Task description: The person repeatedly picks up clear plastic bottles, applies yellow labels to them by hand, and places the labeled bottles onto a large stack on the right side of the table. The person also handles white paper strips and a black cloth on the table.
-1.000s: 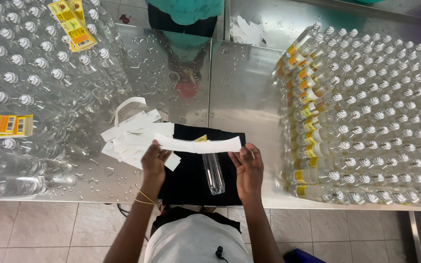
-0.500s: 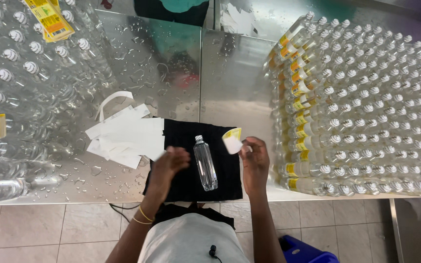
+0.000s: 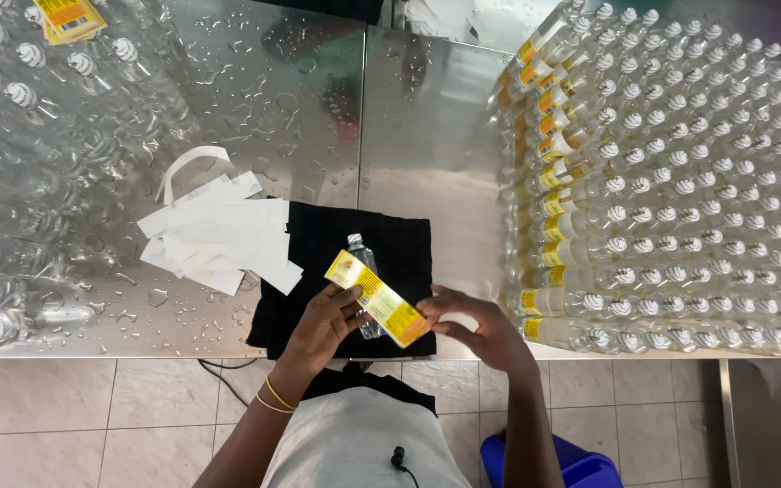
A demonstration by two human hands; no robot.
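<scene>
A yellow and orange label strip [image 3: 378,298] is stretched between my two hands above a black cloth [image 3: 336,271]. My left hand [image 3: 323,327] pinches its left part and my right hand [image 3: 476,327] holds its right end. Under the strip a small clear bottle [image 3: 363,271] lies on the cloth, cap pointing away from me; its lower part is hidden by the label.
A loose pile of white backing strips [image 3: 219,235] lies left of the cloth on the wet steel table [image 3: 409,136]. Stacked clear bottles with yellow labels [image 3: 662,181] fill the right side. Unlabelled bottles [image 3: 38,136] cover the left. A blue bin [image 3: 580,465] stands on the floor.
The white backing strip has left my hands and the bottle lies on the cloth. Both hands have come together low over the bottle, now holding the yellow label stretched between them.
</scene>
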